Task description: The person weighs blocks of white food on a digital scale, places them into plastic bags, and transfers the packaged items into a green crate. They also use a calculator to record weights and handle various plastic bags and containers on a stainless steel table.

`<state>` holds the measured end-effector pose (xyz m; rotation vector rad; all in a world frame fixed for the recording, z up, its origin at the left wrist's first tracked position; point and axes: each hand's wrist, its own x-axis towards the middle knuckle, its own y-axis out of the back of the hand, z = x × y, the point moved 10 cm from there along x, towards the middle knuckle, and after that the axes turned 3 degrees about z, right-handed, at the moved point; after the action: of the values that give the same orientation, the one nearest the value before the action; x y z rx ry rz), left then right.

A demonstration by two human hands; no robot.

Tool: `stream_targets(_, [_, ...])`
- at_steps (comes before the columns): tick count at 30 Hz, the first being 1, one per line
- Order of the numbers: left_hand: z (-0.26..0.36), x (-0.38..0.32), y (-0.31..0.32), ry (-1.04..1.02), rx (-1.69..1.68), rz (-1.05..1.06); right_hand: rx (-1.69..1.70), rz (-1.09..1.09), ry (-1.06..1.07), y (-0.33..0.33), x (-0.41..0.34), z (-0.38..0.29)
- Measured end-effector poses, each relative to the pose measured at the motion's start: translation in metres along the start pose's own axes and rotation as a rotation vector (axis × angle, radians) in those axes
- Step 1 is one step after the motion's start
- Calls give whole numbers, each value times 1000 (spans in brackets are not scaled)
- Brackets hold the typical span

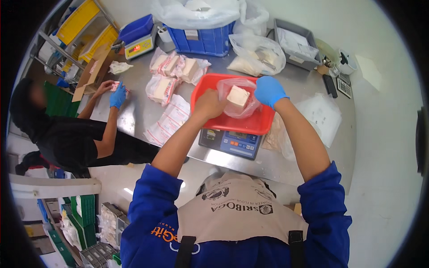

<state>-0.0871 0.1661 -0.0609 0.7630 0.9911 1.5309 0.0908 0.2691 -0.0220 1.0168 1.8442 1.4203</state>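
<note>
A pale cream block (238, 96) sits in a clear plastic bag (246, 113) inside a red plastic tray (254, 125). My bare left hand (211, 104) grips the bag's left side, its fingertips partly hidden. On the other side my right hand (270, 91), in a blue glove, is closed on the bag's edge above the tray's right rim. Beneath the tray stands a digital scale (241, 144) with a blue button panel. Left of the tray lie several similar blocks (164, 87) in opened printed wrappers, and a flattened printed wrapper (172, 115).
A co-worker (70, 140) at the left handles a small wrapped item beside a cardboard box (92, 75). Along the back stand a second scale (140, 47), a blue crate (201, 42), an open bag of pale powder (258, 58) and a grey bin (296, 60). Plastic bags (318, 115) lie right.
</note>
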Motion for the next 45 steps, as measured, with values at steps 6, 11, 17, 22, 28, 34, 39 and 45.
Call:
stream_targets(6, [-11, -3, 74, 186, -1071, -99, 821, -138, 57, 43, 32, -34])
stream_targets(11, [5, -55, 217, -254, -1735, -232, 1613, -272, 513, 164, -3, -199])
stream_targets(17, [-102, -118, 329, -154, -806, 644, 696, 124, 620, 164, 5, -288])
stream_targets(22, [-52, -192, 361, -319, -922, 593, 343, 117, 808, 135, -64, -376])
stream_targets(28, [-100, -204, 349, -518, -1633, 488, 750, 114, 968, 186, -112, -414])
stream_targets(34, [8, -236, 175, -348, -1617, -564, 528, 86, 840, 188, -79, -380])
stream_targets(39, [17, -216, 115, -220, -1288, -613, 486, 265, 685, 195, -67, -294])
stream_targets(45, [26, -162, 98, -205, -1055, -329, -88, 792, 740, 223, -185, -239])
